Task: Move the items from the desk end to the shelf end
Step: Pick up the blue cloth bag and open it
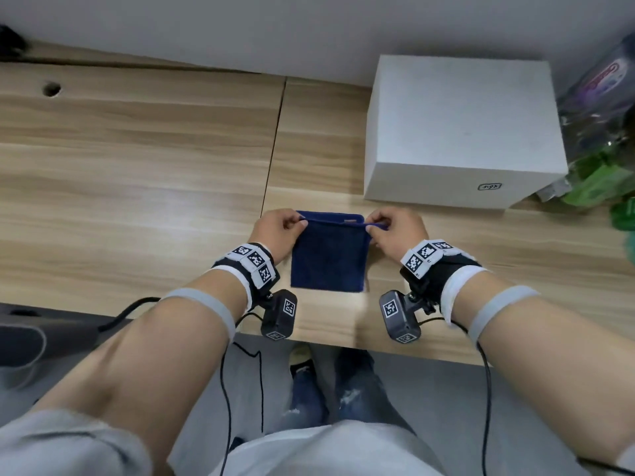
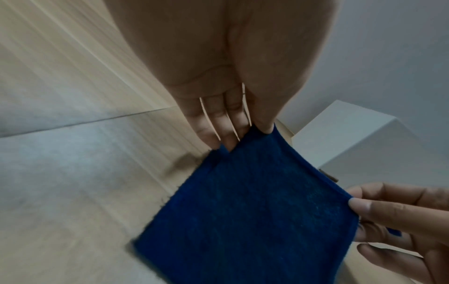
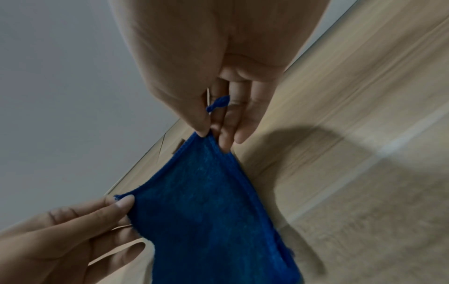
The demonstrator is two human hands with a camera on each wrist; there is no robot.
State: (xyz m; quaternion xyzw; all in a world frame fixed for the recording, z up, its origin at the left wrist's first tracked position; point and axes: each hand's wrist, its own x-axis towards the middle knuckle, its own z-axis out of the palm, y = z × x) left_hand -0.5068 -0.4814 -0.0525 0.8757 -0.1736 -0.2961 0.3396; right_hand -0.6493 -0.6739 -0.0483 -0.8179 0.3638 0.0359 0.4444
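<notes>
A dark blue cloth [image 1: 329,255], folded into a small square, hangs between my two hands just above the wooden desk [image 1: 137,166] near its front edge. My left hand [image 1: 298,224] pinches its upper left corner and my right hand [image 1: 370,229] pinches its upper right corner. The left wrist view shows the cloth [image 2: 248,211] held by thumb and fingers of the left hand [image 2: 245,134], with the right hand [image 2: 359,207] at the other corner. In the right wrist view, the right hand [image 3: 209,134] pinches the cloth [image 3: 206,211] and the left hand [image 3: 123,201] holds the far corner.
A white box [image 1: 460,128] stands on the desk at the back right, close behind my right hand. Plastic-wrapped packages [image 1: 604,132] lie at the far right edge. A cable hole [image 1: 51,89] is at the back left. A dark chair [image 1: 41,331] sits at lower left.
</notes>
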